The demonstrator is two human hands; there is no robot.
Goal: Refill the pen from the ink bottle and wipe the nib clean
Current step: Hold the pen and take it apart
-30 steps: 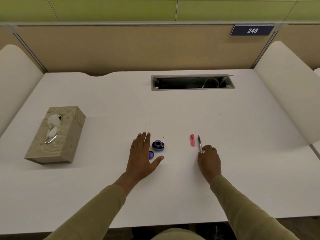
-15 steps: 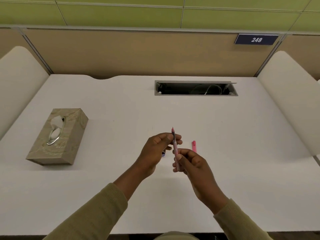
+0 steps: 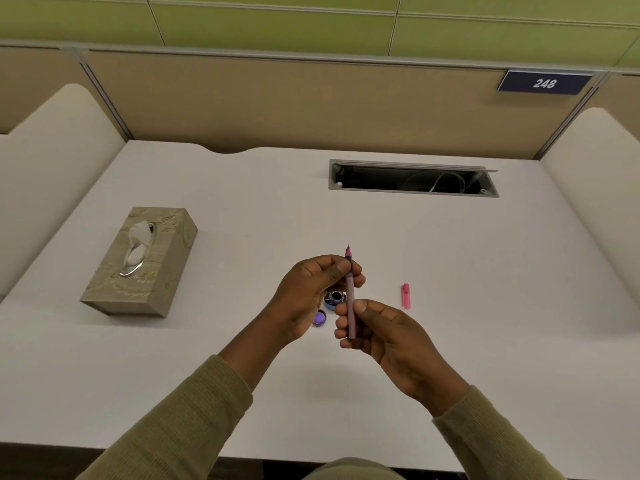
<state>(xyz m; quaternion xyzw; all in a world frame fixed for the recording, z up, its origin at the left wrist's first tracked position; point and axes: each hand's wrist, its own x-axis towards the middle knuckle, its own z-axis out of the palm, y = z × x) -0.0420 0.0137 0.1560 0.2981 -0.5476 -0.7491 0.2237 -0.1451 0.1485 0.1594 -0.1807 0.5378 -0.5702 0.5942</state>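
I hold a thin pink pen (image 3: 350, 292) upright above the desk, nib pointing away from me. My left hand (image 3: 311, 292) pinches its upper part near the nib, and my right hand (image 3: 377, 327) grips its lower barrel. Beneath and between the hands stands the open ink bottle (image 3: 335, 297), partly hidden by the fingers. Its purple lid (image 3: 319, 318) lies on the desk just left of it. The pink pen cap (image 3: 405, 296) lies to the right of the hands.
A beige tissue box (image 3: 142, 261) with a tissue sticking out sits at the left of the white desk (image 3: 242, 393). An open cable slot (image 3: 412, 180) is set in the back of the desk. Cream side panels stand at both sides.
One second ago the pen lay on the desk under my right hand and my left hand lay flat by the bottle. Both hands have since lifted the pen and hold it upright.
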